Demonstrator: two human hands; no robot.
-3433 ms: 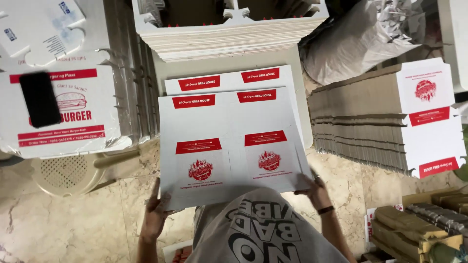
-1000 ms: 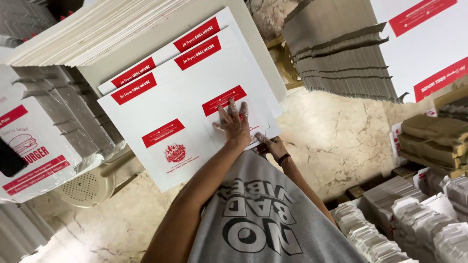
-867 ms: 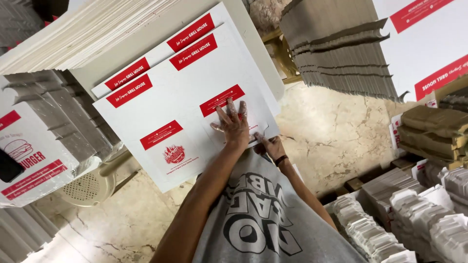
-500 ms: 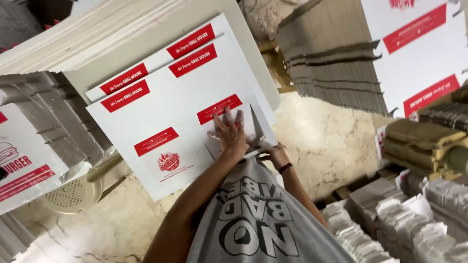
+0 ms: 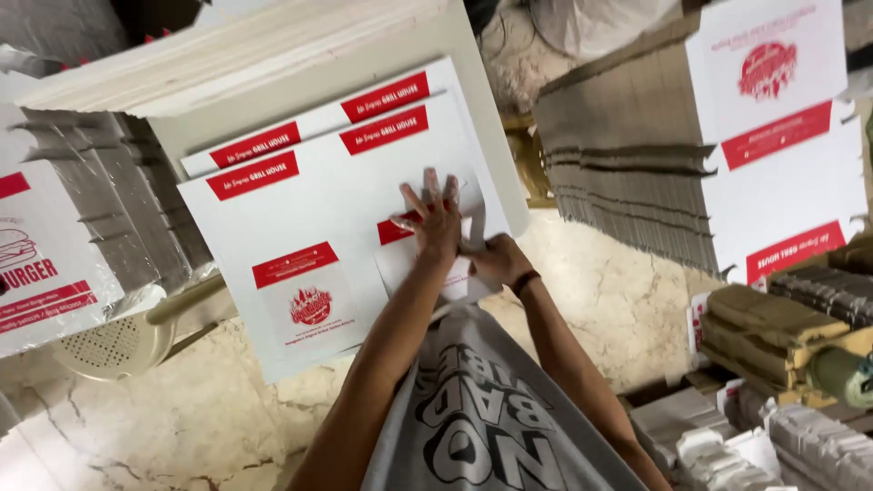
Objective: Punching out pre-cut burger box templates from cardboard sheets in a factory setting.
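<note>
Far left: printed white box flat [image 5: 41, 273] lying over a grey stack, with a perforated plastic stool [image 5: 109, 341] just beside it on the marble floor [image 5: 164, 427]. Centre: white box blank with red labels [image 5: 300, 236] rests on top of another like it, on a bench [image 5: 436, 55] under a tall pile of flat sheets [image 5: 227, 55]. Its near edge hangs off toward the person, likely so the flap can be folded. The blank's long axis runs left-near to right-far, tilted in view; the labelled edge points far.

Left hand [image 5: 435, 223] lies flat, fingers spread wide, pressing the near-right panel down, no closed grip. Right hand [image 5: 496, 262] is just beside it, grip curled on the raised flap [image 5: 473, 214], bending it up; exact finger closure partly hidden. Right: stack of grey corrugated blanks [image 5: 627, 155] with white printed flats [image 5: 782, 136] on top, well apart from the hands.
</note>
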